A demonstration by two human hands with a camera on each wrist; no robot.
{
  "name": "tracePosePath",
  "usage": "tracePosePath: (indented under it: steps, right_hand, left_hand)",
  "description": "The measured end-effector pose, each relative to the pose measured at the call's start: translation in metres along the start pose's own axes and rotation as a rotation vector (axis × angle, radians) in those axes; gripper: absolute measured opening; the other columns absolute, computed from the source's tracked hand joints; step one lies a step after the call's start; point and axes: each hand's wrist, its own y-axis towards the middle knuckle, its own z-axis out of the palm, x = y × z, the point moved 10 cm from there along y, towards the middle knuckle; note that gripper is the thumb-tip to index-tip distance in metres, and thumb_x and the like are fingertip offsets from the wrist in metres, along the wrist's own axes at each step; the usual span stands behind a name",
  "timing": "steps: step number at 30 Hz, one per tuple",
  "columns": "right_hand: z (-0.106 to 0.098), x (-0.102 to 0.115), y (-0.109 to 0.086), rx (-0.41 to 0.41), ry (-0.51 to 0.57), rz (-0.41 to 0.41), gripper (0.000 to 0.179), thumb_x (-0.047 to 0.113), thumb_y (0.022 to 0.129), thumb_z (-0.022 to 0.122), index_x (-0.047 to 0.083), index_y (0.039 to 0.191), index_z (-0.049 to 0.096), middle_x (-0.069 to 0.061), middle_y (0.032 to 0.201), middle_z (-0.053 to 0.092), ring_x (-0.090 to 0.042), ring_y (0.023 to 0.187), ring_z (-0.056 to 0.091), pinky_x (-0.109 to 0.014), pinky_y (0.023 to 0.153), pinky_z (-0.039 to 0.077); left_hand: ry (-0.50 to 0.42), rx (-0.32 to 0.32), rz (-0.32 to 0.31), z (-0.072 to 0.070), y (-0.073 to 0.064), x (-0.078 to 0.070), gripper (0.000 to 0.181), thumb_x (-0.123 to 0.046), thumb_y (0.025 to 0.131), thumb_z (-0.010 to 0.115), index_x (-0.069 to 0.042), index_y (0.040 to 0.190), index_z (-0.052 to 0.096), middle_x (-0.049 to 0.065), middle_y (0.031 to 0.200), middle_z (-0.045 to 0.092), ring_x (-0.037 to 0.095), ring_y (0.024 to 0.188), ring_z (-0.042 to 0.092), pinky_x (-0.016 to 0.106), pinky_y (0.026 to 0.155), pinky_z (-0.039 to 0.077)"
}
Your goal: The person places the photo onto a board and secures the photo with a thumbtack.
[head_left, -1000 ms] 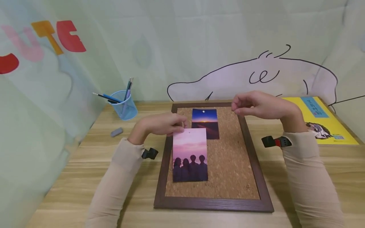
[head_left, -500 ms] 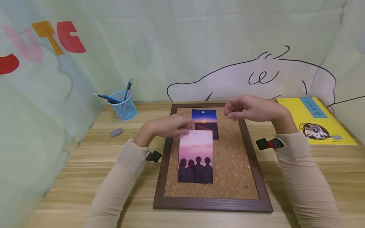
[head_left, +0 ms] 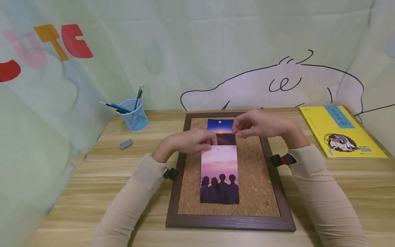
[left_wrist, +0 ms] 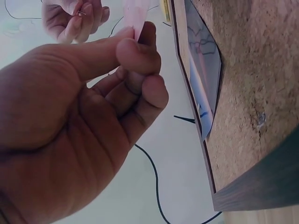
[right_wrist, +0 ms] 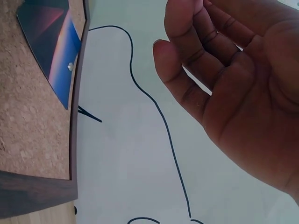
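My left hand [head_left: 192, 140] pinches the top left corner of a pink photo [head_left: 219, 164] with several dark silhouettes of people. That photo hangs over the cork board [head_left: 259, 181], its upper edge covering the lower part of a sunset photo [head_left: 220, 127]. A tack [right_wrist: 70, 66] fixes the sunset photo near its top. In the left wrist view, my right hand [left_wrist: 74, 23] pinches a small pin [left_wrist: 82, 13] between thumb and finger. The head view puts this hand above the board, right of the sunset photo; its fingertips are cut off in the right wrist view.
A blue mesh cup [head_left: 135, 118] holding pens and pencils stands at the back left. Near it lies a grey eraser [head_left: 126, 144]. A yellow book [head_left: 321, 123] lies right of the board's dark wooden frame [head_left: 231, 221]. A printed curtain [head_left: 197, 44] hangs behind the table.
The left hand has carried the pink photo to the right and slightly nearer me, so it lines up below the sunset photo. The right hand has come left and lower, toward the photos.
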Motion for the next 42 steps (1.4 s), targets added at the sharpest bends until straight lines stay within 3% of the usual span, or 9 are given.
tracePosePath:
  steps: [8,16,20,25,30,34,38,42]
  right_hand:
    - [0.018,0.001,0.011,0.059,0.007,-0.003,0.006,0.011,0.099,0.063,0.009,0.101,0.068,-0.007,0.091,0.067,-0.030,0.084,0.064,-0.041,0.074,0.054]
    - [0.035,0.005,0.023,0.093,-0.045,-0.067,0.005,0.007,0.097,0.065,0.006,0.100,0.069,-0.002,0.090,0.067,-0.015,0.080,0.060,-0.031,0.073,0.052]
    - [0.044,0.005,0.028,0.101,-0.070,-0.089,0.006,0.005,0.096,0.065,0.005,0.099,0.069,-0.002,0.088,0.067,-0.013,0.078,0.060,-0.031,0.071,0.052]
    - [0.057,0.000,0.036,0.138,-0.077,-0.052,0.008,-0.001,0.095,0.063,0.004,0.098,0.069,-0.003,0.086,0.067,-0.011,0.073,0.058,-0.028,0.065,0.050]
    - [0.071,-0.005,0.043,0.172,-0.122,-0.029,0.014,-0.005,0.091,0.062,0.005,0.097,0.069,-0.002,0.090,0.068,-0.009,0.078,0.060,-0.028,0.070,0.051]
    - [0.078,-0.010,0.046,0.181,-0.146,-0.004,0.014,-0.002,0.089,0.065,0.007,0.097,0.071,0.000,0.092,0.068,-0.010,0.081,0.061,-0.028,0.075,0.052]
    - [0.081,-0.017,0.047,0.187,-0.177,0.057,0.012,0.004,0.090,0.069,0.013,0.097,0.071,0.004,0.090,0.067,-0.010,0.080,0.059,-0.028,0.073,0.051]
    - [0.086,-0.019,0.047,0.208,-0.170,0.071,0.010,0.005,0.091,0.068,0.013,0.097,0.071,0.004,0.089,0.066,-0.009,0.078,0.058,-0.027,0.071,0.050]
  left_hand:
    - [0.003,-0.008,-0.021,0.003,0.005,0.000,0.010,-0.009,0.105,0.051,-0.009,0.108,0.060,0.001,0.078,0.059,0.017,0.061,0.058,0.025,0.058,0.048]
    - [0.023,-0.004,-0.051,0.009,0.010,0.003,0.010,-0.008,0.103,0.054,-0.007,0.108,0.062,0.003,0.087,0.063,0.014,0.064,0.062,0.027,0.062,0.052]
    - [0.061,0.008,-0.075,0.013,0.011,0.007,0.009,-0.008,0.100,0.057,-0.007,0.108,0.061,0.002,0.087,0.065,0.014,0.067,0.064,0.026,0.065,0.052]
    - [0.062,0.036,-0.093,0.021,0.013,0.012,0.007,-0.008,0.098,0.061,-0.007,0.104,0.058,0.001,0.084,0.066,0.012,0.068,0.064,0.024,0.065,0.051]
    - [0.110,0.034,-0.095,0.023,0.015,0.012,0.009,-0.011,0.098,0.064,-0.007,0.104,0.059,0.000,0.080,0.065,0.010,0.066,0.061,0.022,0.062,0.048]
    - [0.172,0.033,-0.135,0.024,0.016,0.015,0.012,-0.016,0.097,0.067,-0.007,0.104,0.061,-0.002,0.079,0.063,0.009,0.066,0.057,0.021,0.060,0.045]
    - [0.180,0.043,-0.180,0.026,0.016,0.019,0.013,-0.016,0.097,0.067,-0.007,0.104,0.062,-0.001,0.077,0.062,0.009,0.064,0.054,0.022,0.058,0.042]
    - [0.200,0.043,-0.186,0.027,0.017,0.021,0.013,-0.015,0.096,0.068,-0.007,0.104,0.061,-0.003,0.075,0.058,0.007,0.063,0.050,0.021,0.057,0.039]
